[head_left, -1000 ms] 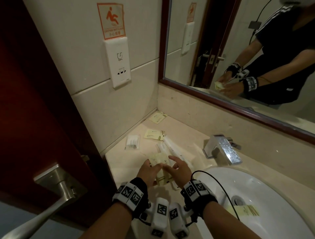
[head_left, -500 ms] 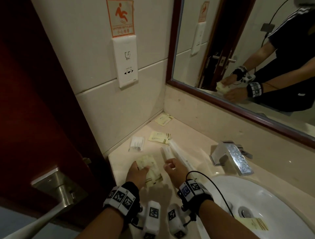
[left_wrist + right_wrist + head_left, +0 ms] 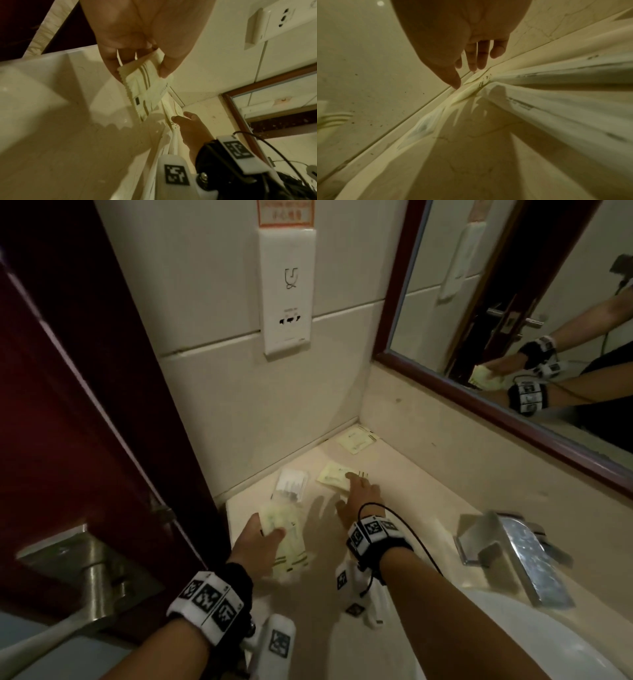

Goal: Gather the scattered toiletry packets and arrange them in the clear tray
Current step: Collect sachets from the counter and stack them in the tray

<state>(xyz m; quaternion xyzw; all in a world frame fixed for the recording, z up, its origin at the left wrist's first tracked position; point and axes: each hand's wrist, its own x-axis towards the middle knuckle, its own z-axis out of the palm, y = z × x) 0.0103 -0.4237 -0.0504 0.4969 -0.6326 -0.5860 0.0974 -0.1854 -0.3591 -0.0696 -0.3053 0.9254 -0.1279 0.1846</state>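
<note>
From the head view, a stack of yellow packets (image 3: pixel 286 537) is gripped in the left hand (image 3: pixel 255 546) over the counter's (image 3: pixel 428 508) left edge; the right hand (image 3: pixel 359 494), fingers spread, touches a yellow packet (image 3: pixel 334 474) near the back corner. The left wrist view shows the stack (image 3: pixel 145 86) pinched between thumb and fingers. In the right wrist view, straight fingers (image 3: pixel 481 54) are seen over the counter (image 3: pixel 368 67).

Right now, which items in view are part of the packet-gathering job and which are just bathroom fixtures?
Job items:
- yellow packets held in the left hand
- yellow packet under the right hand's fingertips
- corner packet
- clear sachet by the wall

Not part of it:
- faucet
- wall socket
- mirror
- door handle

The clear tray can't be made out.
</note>
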